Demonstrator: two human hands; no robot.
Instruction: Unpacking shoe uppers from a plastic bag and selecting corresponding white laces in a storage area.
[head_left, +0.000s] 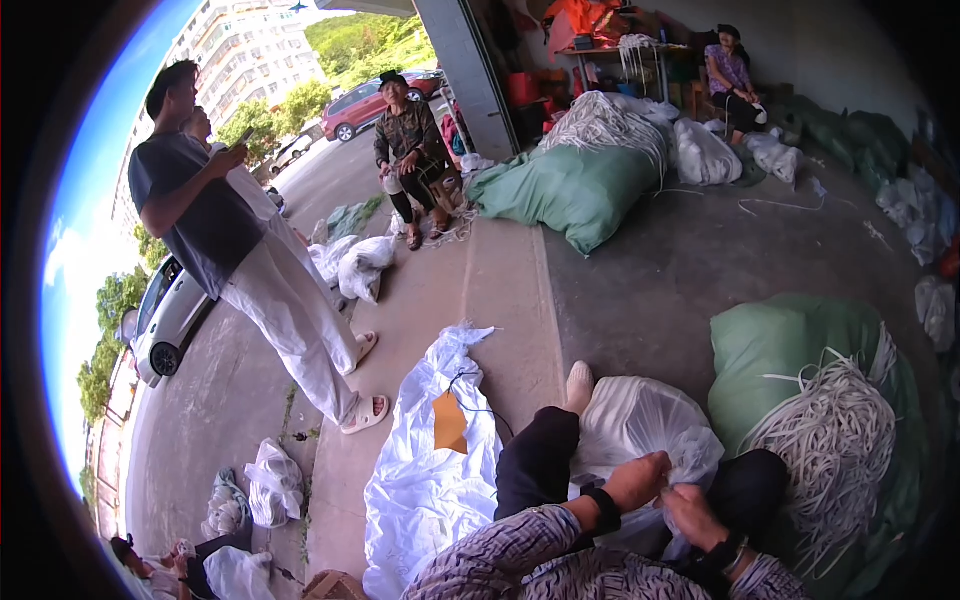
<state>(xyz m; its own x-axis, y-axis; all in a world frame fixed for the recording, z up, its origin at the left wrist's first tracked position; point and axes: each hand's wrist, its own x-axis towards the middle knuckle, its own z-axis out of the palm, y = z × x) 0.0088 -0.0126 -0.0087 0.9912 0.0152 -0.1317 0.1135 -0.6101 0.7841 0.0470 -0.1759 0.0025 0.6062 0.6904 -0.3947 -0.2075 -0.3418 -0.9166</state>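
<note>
Between my legs stands a bulging translucent plastic bag (640,415) with white contents. My left hand (638,482) is closed at the bag's gathered top, its fingers pinched together. Just beside it, slightly lower and to the right, my right hand (693,515) is also closed on the plastic, which bunches around both hands. Exactly how the fingers grip the film is too small to make out. At my right a tangled bundle of whitish cords (830,430) lies over a large green sack (770,350).
A white woven sheet (430,500) with an orange-brown patch (450,422) lies at my left. Beyond it stands a person in pale trousers (290,310). Another person (412,150) sits farther off, near a big green sack (580,190). White bags (272,485) lie at the lower left.
</note>
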